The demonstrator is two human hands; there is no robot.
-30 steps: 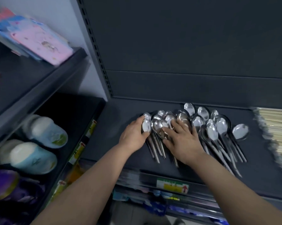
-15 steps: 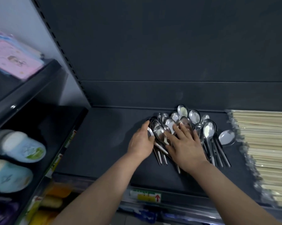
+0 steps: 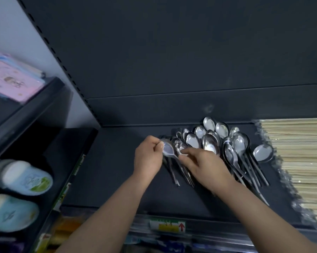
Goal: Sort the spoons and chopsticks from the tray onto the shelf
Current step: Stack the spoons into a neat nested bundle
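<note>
Spoons (image 3: 210,145) lie heaped on the dark shelf (image 3: 117,170), right of its middle. Their long axes run back to front, bowls toward the back wall and handles toward the front edge; about fifteen bowls show, and nested ones cannot be counted. The left hand (image 3: 147,158) pinches the bowl of a single spoon (image 3: 167,149) lying slantwise at the heap's left side, while the right hand (image 3: 207,167) pinches its handle. Chopsticks (image 3: 300,152), too many to count, lie stacked at the shelf's right end, running left to right.
</note>
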